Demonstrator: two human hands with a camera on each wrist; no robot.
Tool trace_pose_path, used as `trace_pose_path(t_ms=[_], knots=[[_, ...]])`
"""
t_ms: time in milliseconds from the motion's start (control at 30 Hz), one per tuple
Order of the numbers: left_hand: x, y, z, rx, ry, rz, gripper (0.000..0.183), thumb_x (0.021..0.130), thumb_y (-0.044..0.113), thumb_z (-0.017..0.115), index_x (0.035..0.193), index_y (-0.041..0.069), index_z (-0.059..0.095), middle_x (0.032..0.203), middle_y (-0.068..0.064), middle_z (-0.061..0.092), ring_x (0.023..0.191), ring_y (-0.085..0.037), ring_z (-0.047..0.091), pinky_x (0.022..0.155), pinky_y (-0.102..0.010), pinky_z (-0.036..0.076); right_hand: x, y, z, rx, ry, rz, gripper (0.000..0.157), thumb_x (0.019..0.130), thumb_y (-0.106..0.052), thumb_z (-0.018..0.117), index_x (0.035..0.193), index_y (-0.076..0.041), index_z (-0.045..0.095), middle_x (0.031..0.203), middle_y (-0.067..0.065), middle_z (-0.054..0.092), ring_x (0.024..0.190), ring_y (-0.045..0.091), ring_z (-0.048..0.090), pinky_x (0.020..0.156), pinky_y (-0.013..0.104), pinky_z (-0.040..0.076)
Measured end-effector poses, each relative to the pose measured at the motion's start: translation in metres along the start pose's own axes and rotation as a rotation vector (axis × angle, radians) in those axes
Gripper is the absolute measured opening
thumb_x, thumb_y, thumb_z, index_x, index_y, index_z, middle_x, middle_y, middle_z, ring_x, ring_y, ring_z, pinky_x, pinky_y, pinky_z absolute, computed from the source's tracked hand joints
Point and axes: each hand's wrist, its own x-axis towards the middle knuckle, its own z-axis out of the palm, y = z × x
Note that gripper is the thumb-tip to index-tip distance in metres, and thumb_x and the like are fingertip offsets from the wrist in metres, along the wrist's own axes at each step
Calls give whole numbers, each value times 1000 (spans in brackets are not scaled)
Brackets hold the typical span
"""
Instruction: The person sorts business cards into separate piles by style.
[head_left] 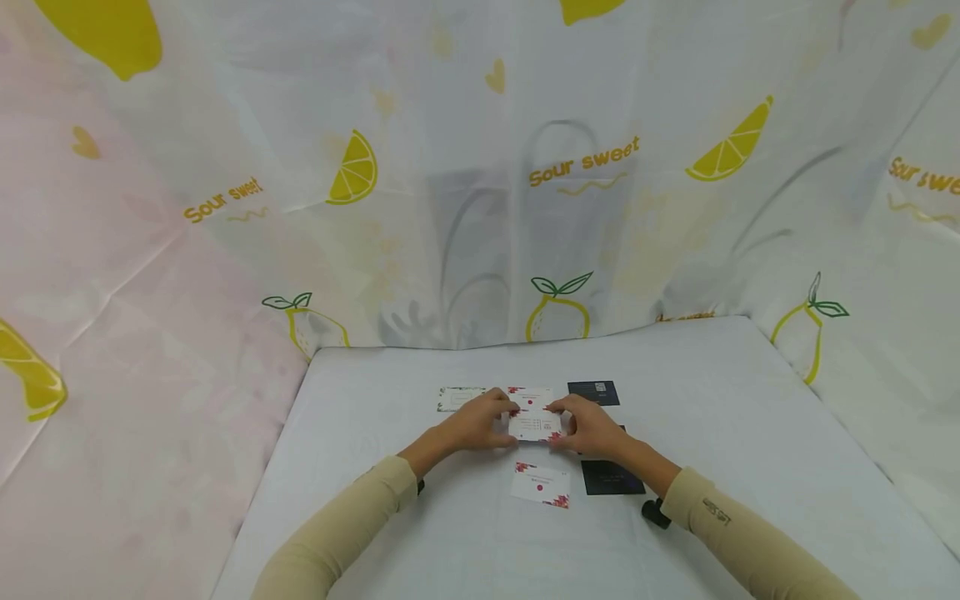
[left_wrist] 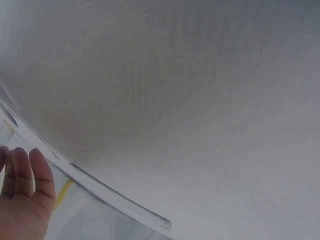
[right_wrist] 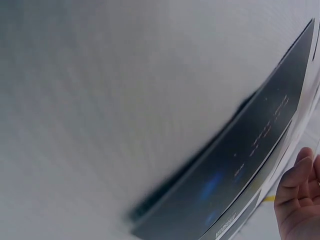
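Observation:
A white card with red floral corners and a small printed grid (head_left: 535, 425) lies between my two hands in the head view. My left hand (head_left: 474, 423) pinches its left edge with thumb and fingers. On the opposite side, my right hand (head_left: 588, 428) holds the right edge the same way. Behind it, a matching white card with a red dot (head_left: 529, 397) is partly overlapped. Another such card (head_left: 542, 486) lies nearer the front. In the wrist views, the left hand (left_wrist: 25, 195) and right hand (right_wrist: 299, 200) show at the edges, with the held card out of sight.
A green-leaf bordered card (head_left: 461, 398) lies left of the white ones. On the right are a black card with a square code (head_left: 594, 392), a front black card (head_left: 612, 477), and another mostly covered by the right hand. White cloth (head_left: 420, 550) covers the table; a lemon-print curtain (head_left: 480, 208) hangs behind.

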Motion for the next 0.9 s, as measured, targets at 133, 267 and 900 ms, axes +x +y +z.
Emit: trace_pose_path(t_ms=[133,267,900], knots=[[4,-6,1,-11,17,30,55,75,40,72,122,15,59,109,1,54,89,-13,52,76,-22,44,2,0,-2,-9,-1,2,56,70,-30,79,119,-14,57,103,-2,53,68,8,48,55,20,43],[8,-12,1,-9,21,37,55,75,41,72,122,15,58,111,2,55,92,-14,53,79,-23,44,7,0,-4,-27,7,-5,54,70,-30,79,117,-12,59,106,-1,54,70,8,48,58,20,43],[41,-30,-8,51,-28,-60,50,77,38,72,121,15,60,114,0,56,102,-13,53,92,-30,44,48,7,-9,-137,-11,123,53,74,-34,76,120,-13,59,118,5,55,81,13,54,71,29,47]])
